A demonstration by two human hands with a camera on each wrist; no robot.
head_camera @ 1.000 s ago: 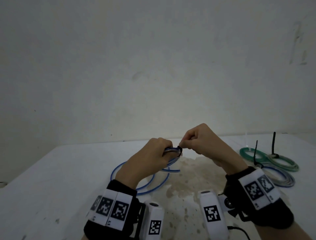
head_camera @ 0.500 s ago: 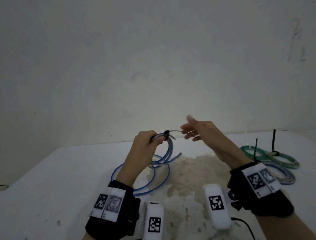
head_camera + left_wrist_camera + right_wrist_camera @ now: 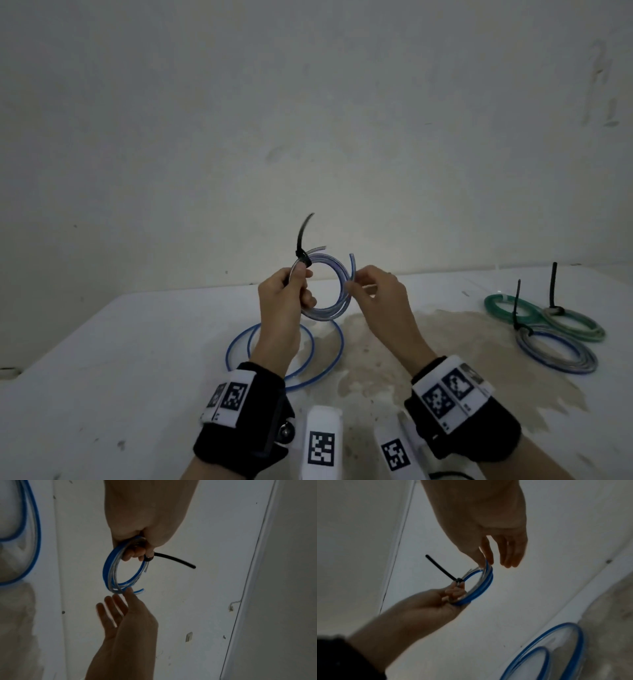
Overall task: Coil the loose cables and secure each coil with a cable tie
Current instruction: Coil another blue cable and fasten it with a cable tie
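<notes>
A small coil of blue and clear cable [image 3: 325, 314] hangs upright in the air above the white table [image 3: 102, 359]. A black cable tie [image 3: 303, 236] is cinched round its upper left, tail pointing up. My left hand [image 3: 284, 298] grips the coil just below the tie; its curled fingers show in the left wrist view [image 3: 135, 553]. My right hand [image 3: 370, 291] pinches the coil's right side between thumb and forefinger, as the right wrist view shows [image 3: 485, 561]. The coil [image 3: 488, 582] and the tie [image 3: 440, 568] are plain there too.
A loose blue cable [image 3: 329, 363] lies in wide loops on the table under my hands, beside a brown stain [image 3: 394, 359]. At the right lie three tied coils: green [image 3: 496, 308], grey-green [image 3: 582, 329], blue-grey [image 3: 555, 359], black tie tails upright. A wall stands behind the table.
The right hand let go of the tie's tail, opened, then came back to pinch the coil's right side. The left hand lifted the coil and turned it upright.
</notes>
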